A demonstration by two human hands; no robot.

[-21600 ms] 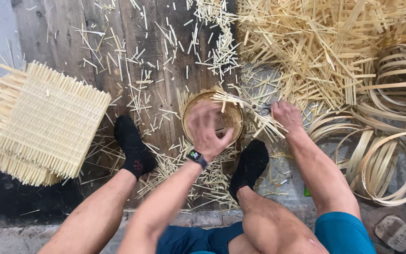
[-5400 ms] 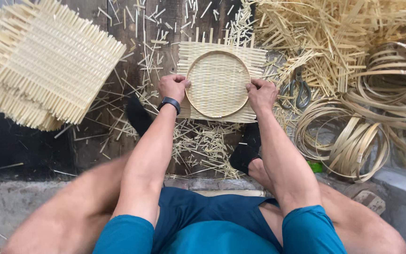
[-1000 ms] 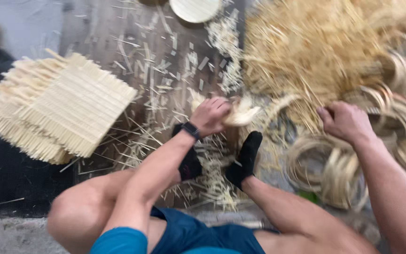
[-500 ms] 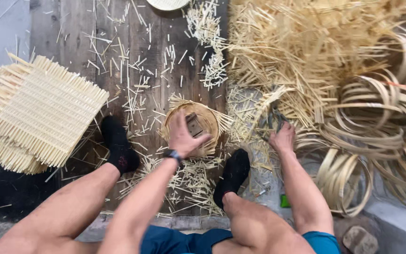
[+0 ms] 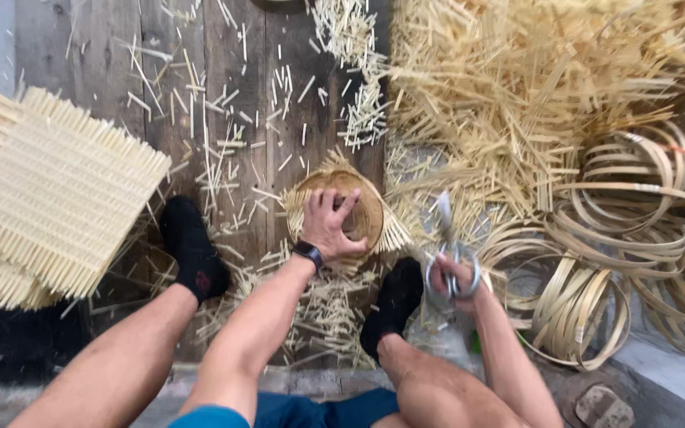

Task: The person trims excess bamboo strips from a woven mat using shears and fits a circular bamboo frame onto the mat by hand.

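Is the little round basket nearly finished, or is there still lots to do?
Partly done. The small round basket is already woven and set in a hoop, pressed down by the left hand. In hand: the right hand holds metal scissors beside it. Left: loose strip ends still stick out around the rim. A stack of flat woven mats and bamboo hoops lie nearby, unused.

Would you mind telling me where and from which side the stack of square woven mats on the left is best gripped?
Grip the stack of woven mats by its near right corner, coming from the right. That corner points toward the left hand, and the splint ends jutting past the weave along each edge give fingers purchase, probably better than the flat top.
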